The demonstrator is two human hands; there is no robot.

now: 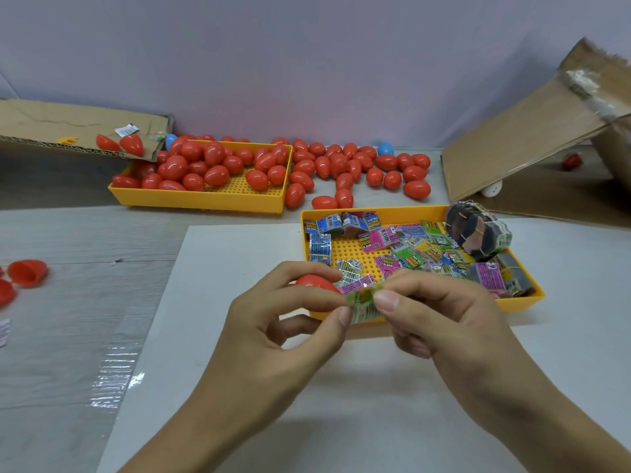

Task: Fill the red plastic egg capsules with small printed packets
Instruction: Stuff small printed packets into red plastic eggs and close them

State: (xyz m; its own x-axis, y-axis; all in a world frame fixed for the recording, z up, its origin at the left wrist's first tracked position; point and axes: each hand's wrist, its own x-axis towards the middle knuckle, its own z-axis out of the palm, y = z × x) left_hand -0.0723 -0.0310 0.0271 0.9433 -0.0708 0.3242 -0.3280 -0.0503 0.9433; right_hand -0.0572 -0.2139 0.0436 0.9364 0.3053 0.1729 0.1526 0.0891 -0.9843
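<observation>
My left hand (273, 322) holds a red egg capsule half (316, 283) between its fingers, over the near left corner of the packet tray. A small green printed packet (363, 303) is pinched between my left thumb and my right hand (444, 312), right beside the capsule. The yellow tray (526, 298) behind my hands holds several blue, pink and green printed packets (406, 249) and a banded bundle of packets (478, 230). Several closed red eggs (211, 165) fill a second yellow tray (198, 199) at the back left.
More red eggs (355, 169) and a blue egg (385, 149) lie loose on the table behind the packet tray. Open red capsule halves (25, 273) lie at the far left. Cardboard flaps lean at the back left (68, 126) and at the right (532, 138).
</observation>
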